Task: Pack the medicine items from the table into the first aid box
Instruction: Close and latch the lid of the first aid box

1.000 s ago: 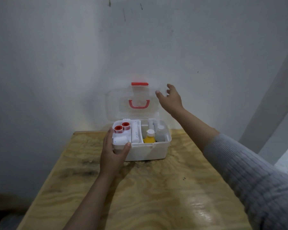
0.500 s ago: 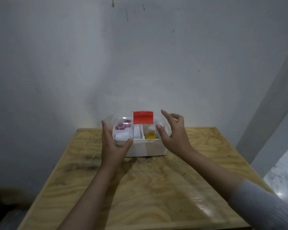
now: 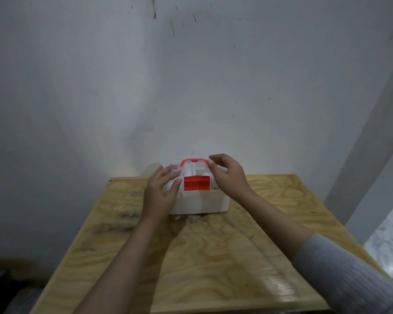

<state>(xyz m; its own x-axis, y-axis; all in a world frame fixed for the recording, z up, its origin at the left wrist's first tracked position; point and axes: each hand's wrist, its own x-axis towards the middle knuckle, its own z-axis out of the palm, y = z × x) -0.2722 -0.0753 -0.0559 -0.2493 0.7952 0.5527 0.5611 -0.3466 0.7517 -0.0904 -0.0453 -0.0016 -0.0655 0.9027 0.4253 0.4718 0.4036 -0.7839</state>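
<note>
Presently the first aid box [image 3: 199,201] sits at the tabletop's [image 3: 213,257] far edge, lid down, left hand [image 3: 162,189] and right hand [image 3: 227,175] spread loosely on its lid; seemingly light, rigid, slippery plastic, best carried by the red handle [image 3: 193,161].

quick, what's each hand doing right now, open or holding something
Left hand: open, fingers spread on the left end of the box lid, gripping nothing.
Right hand: open, fingers curved over the lid's right end, gripping nothing.
</note>
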